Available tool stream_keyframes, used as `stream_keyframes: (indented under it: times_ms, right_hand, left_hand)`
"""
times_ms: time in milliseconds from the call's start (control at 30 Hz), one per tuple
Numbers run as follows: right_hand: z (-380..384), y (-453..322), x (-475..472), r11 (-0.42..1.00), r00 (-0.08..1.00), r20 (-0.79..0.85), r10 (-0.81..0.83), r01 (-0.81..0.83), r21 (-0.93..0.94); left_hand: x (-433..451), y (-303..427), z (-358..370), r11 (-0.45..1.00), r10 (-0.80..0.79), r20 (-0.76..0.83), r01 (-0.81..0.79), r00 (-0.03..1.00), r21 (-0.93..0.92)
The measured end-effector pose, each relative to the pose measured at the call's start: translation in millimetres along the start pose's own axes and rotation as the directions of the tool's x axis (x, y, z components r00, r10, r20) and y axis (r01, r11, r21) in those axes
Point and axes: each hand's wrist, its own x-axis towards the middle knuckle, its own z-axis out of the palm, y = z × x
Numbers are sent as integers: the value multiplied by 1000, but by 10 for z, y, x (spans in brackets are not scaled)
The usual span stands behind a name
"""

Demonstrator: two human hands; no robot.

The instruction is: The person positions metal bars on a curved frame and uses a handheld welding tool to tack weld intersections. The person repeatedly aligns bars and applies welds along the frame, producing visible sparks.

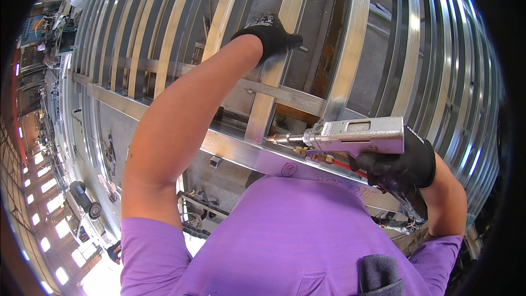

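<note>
My right hand, in a black glove, grips a silver handheld welding gun, which looks like a laser type. Its copper nozzle points left, with the tip at the corner where a square metal tube meets the front rail. Brass fittings and an orange-red hose run beneath the gun. Further out, my black-gloved left hand lies over the same tube, fingers toward its right side. Whether those fingers close around the tube is hidden.
Many parallel metal tubes form a wide frame, crossed by an inner rail. Red handwritten marks are on the front rail. Concrete floor shows through the gaps. A vehicle stands far left.
</note>
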Motion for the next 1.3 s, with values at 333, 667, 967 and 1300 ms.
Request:
stream_keyframes:
  times_ms: [333,667,967,1300]
  right_hand:
    - [32,-74,73,1000,1000,0,13,-13,-5]
    - [123,-223,183,998,999,14,37,-36,-46]
    - [132,-185,166,1000,1000,19,-1,1,-4]
    - [110,-153,291,998,994,103,-44,47,-33]
  left_hand:
    - [-49,15,-30,1000,26,-23,-26,999,15]
    - [-4,-1,43,1000,2,-88,-1,996,5]
    - [100,-57,87,1000,30,-57,-29,998,11]
    - [278,-159,160,991,105,-53,-101,993,85]
